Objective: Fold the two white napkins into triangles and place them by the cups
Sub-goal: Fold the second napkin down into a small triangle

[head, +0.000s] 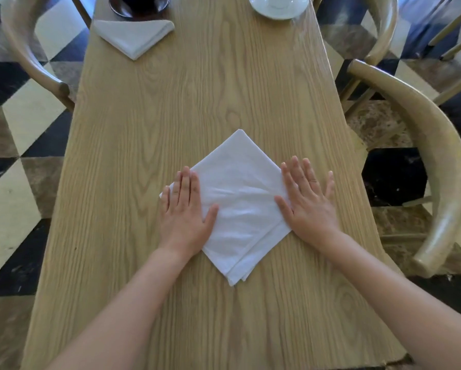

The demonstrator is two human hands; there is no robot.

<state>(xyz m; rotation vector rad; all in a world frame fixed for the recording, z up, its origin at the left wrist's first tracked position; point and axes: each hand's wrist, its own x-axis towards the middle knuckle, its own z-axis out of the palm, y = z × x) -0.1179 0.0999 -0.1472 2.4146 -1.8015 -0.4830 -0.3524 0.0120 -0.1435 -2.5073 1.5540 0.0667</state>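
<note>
I see a long pale wooden surface (224, 89) running away from me, filling most of the view, with a checkered floor (15, 124) of black, cream and brown tiles on either side. Curved wooden chairs flank it: one at the near right (437, 156), one at the far right (384, 28), one at the far left (23, 49).

In the middle of the surface, close to me, lies the unfinished white napkin (240, 206), a layered square turned as a diamond, one corner pointing away and one toward me, with loose layer edges showing along its lower right side. My left hand (186, 209) lies flat on its left corner, fingers (182, 188) straight and together, thumb spread out over the cloth. My right hand (309, 201) lies flat on its right corner, its fingers (298, 174) straight and slightly fanned, the outer ones reaching past the cloth onto the wood. Neither hand grips anything; both press palm down.

At the far left, the folded napkin (134, 36) lies as a triangle with its point toward me, just beside a dark saucer (138, 6) at the top edge. At the far right, a white saucer (278, 8) sits well apart from both napkins; the cups themselves are cut off by the frame.
</note>
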